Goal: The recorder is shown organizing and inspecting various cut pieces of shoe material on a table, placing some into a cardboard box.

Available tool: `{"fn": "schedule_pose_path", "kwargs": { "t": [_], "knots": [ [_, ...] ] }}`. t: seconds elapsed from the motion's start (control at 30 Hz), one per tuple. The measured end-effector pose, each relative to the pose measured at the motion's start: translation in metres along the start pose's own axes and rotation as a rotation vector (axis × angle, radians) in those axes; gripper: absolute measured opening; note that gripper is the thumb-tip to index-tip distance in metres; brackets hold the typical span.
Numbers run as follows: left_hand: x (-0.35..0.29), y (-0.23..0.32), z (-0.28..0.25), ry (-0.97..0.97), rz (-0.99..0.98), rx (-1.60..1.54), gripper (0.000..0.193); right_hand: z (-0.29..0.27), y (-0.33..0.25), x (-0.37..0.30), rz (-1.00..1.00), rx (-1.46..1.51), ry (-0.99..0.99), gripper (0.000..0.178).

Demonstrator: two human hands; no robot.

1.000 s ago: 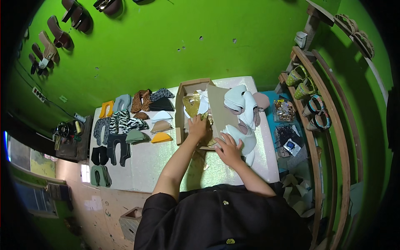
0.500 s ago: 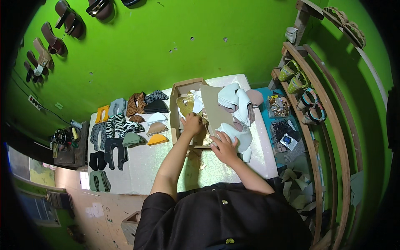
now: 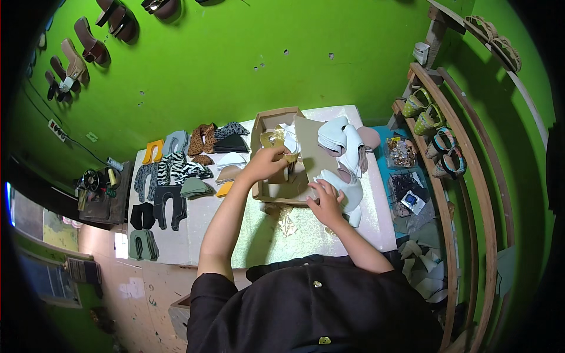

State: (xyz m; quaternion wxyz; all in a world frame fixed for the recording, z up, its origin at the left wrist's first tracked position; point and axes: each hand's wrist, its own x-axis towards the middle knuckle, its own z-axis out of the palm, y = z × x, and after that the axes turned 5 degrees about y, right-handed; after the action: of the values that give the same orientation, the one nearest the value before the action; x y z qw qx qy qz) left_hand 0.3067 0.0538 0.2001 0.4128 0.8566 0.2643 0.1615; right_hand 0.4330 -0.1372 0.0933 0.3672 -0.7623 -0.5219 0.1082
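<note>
An open cardboard box (image 3: 297,192) sits on the table, with gold shoe-upper pieces (image 3: 271,139) and white pieces (image 3: 291,140) inside it. My left hand (image 3: 268,165) reaches over the box's left wall, its fingers closed on a gold piece (image 3: 292,158). My right hand (image 3: 326,203) lies at the box's near right corner, fingers apart and gripping nothing. Beside its fingertips are the pale white cut pieces (image 3: 347,189). More white pieces (image 3: 334,138) lie farther back, right of the box's raised flap (image 3: 313,141).
Stacks of cut pieces in zebra print (image 3: 176,166), leopard print (image 3: 203,139), black (image 3: 170,207) and green (image 3: 143,245) cover the table's left. A wooden rack (image 3: 447,135) with sandals stands on the right, near packs of trimmings (image 3: 400,152). A machine (image 3: 94,185) stands at far left.
My left hand has lifted slightly from the box's contents, now holding a gold piece. The near floor of the box shows more bare cardboard. The whole view has shifted slightly.
</note>
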Motion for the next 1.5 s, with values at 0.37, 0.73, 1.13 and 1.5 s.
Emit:
{"fn": "schedule_pose_path", "kwargs": {
  "t": [0.37,0.73,1.13,1.5],
  "knots": [
    [-0.045,0.038,-0.015,-0.119,0.04,-0.082,0.02,-0.027,-0.04,0.013,-0.018,0.337,0.066,0.089],
    [-0.107,0.008,-0.018,-0.072,-0.071,-0.206,0.017,-0.01,-0.038,-0.006,0.032,0.687,-0.259,0.031],
    [-0.215,-0.118,0.021,0.124,-0.472,-0.191,0.039,0.07,-0.053,-0.065,-0.026,-0.059,-0.518,0.046],
    [-0.252,-0.09,0.087,0.397,-0.812,0.35,0.083,0.103,-0.049,-0.075,-0.18,-0.189,-0.444,0.069]
  ]
}}
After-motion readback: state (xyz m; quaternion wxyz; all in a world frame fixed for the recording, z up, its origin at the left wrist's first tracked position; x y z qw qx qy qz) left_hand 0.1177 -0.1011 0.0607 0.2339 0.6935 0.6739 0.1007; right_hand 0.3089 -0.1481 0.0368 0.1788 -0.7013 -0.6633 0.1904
